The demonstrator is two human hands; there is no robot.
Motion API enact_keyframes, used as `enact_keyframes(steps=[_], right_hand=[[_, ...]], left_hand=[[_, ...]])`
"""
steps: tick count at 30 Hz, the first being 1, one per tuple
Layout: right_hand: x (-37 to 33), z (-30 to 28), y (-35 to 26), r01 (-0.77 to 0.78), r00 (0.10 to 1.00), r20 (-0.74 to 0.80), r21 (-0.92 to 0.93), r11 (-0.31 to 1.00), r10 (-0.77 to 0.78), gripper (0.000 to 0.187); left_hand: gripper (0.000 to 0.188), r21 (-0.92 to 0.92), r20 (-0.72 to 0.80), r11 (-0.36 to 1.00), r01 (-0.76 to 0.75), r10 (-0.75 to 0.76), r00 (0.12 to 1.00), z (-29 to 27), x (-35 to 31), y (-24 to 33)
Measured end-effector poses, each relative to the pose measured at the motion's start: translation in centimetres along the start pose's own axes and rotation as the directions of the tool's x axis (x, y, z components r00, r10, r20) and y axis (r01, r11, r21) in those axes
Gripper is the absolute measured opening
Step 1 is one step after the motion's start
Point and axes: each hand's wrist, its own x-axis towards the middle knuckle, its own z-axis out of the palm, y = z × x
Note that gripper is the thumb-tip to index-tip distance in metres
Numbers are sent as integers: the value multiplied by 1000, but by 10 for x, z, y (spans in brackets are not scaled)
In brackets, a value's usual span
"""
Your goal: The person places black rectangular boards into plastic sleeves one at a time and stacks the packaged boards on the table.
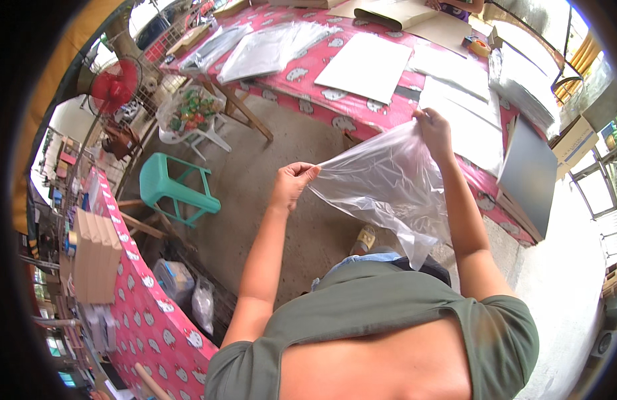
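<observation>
A clear plastic bag is stretched between my two hands, its loose folds hanging down over my legs. My left hand pinches one corner between thumb and fingers. Farther right, my right hand grips the opposite upper edge, close to the front of the pink patterned table. On that table a white board lies flat, beyond the bag. Several white sheets lie to its right, just past my right hand.
Flat plastic bags lie at the table's far left; a dark panel leans at its right end. A green stool, a white chair and a red fan stand left. Brown cardboard sits on the left table. Another person's hand shows far back.
</observation>
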Motion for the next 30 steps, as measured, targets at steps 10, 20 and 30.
enact_keyframes(steps=[10,20,30], right_hand=[[94,16,35,-122,991,34,-155,980,129,23],[127,39,24,-135,990,62,181,974,125,21],[159,132,-7,-166,952,-274,-82,983,138,13]], left_hand=[[9,-604,-330,783,-148,-77,941,50,138,31],[2,-652,-332,734,-193,-47,942,15,214,43],[39,-465,-204,883,63,-177,963,-51,295,67]])
